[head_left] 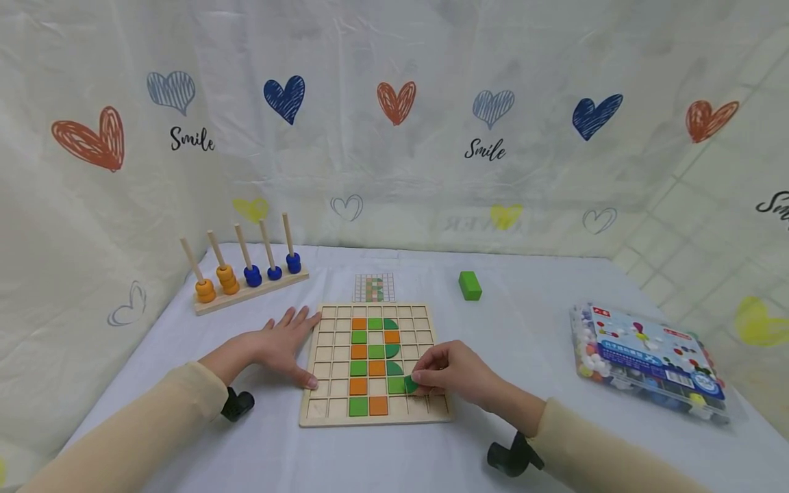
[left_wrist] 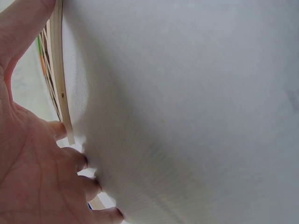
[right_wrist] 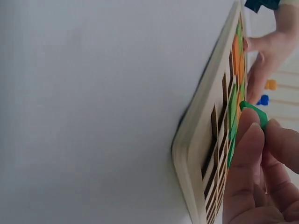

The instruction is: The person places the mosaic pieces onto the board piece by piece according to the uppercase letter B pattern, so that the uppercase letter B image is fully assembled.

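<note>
A wooden grid board (head_left: 376, 423) lies flat in the middle of the table, with orange, light green and dark green tiles set in several of its squares. My right hand (head_left: 456, 373) pinches a dark green tile (right_wrist: 254, 114) with a rounded side between thumb and fingers, over the board's lower right part beside a light green tile (head_left: 396, 385). With fingers spread, my left hand (head_left: 280, 348) rests on the table at the board's left edge, thumb and index finger touching that edge. The left wrist view shows its palm against the board's side.
Behind the board lies a small printed pattern card (head_left: 360, 289). A wooden peg stand (head_left: 265, 296) with orange and blue beads is at back left. A green block (head_left: 470, 286) stands back right, and a clear plastic case (head_left: 653, 363) of coloured pieces lies far right.
</note>
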The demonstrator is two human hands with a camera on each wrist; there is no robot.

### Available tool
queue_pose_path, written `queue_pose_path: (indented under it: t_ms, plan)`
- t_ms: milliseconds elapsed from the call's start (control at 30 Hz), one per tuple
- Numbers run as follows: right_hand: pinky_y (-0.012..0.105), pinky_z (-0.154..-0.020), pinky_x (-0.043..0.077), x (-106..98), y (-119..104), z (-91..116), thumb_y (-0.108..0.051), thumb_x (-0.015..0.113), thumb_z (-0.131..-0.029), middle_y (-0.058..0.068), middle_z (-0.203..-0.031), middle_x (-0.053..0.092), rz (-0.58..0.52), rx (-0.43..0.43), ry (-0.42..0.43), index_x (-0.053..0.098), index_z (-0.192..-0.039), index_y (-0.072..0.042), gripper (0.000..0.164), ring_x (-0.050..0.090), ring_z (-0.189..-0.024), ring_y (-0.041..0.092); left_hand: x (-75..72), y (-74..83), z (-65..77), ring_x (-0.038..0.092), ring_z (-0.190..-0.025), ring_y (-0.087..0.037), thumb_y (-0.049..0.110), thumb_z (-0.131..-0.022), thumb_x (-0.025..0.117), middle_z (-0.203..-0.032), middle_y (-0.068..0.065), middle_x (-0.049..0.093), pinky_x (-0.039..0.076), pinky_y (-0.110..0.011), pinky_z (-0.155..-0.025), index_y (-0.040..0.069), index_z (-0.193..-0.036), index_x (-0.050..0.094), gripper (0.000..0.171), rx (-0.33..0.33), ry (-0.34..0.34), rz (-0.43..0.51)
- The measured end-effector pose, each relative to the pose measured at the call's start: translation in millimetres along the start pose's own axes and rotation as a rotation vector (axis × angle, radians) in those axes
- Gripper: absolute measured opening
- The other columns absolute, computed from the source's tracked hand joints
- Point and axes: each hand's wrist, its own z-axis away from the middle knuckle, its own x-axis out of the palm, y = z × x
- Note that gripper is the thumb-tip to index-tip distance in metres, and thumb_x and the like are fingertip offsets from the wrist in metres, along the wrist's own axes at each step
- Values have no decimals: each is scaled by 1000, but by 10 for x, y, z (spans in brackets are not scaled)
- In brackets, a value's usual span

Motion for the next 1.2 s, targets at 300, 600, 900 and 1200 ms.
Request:
queue_pose_path:
  t_ms: [300,600,900,1200]
  plan:
    - [20,-54,48,198,-76,32,-11,79,-90,4,-73,73,22,26,-39,74,-90,-4,9,73,-63,13,-1,3,1,-1,-155,-55,63,-74,83,-170,-29,4,6,-78,-118,4,-164,13,129,0,2,2]
    - [18,-54,48,278,-90,49,-10,79,-89,2,-69,72,67,28,-25,74,-86,-5,7,70,-59,11,7,1,7,-1,-155,-55,63,-73,83,-170,-29,4,7,-78,-118,4,-163,13,129,-2,3,7]
    - [20,-58,53,328,-108,34,-11,80,-88,-1,-68,69,147,-18,-20,74,-82,-8,8,63,-58,9,11,-15,7,-1,-155,-56,64,-73,83,-169,-30,4,6,-79,-117,4,-164,13,129,2,7,-1]
    - [18,-55,43,391,-91,29,-10,81,-86,-6,-66,62,311,-70,39,73,-76,-13,13,53,-65,10,-2,-4,16,-2,-155,-55,64,-74,83,-169,-30,3,6,-79,-117,4,-164,13,128,1,5,-1]
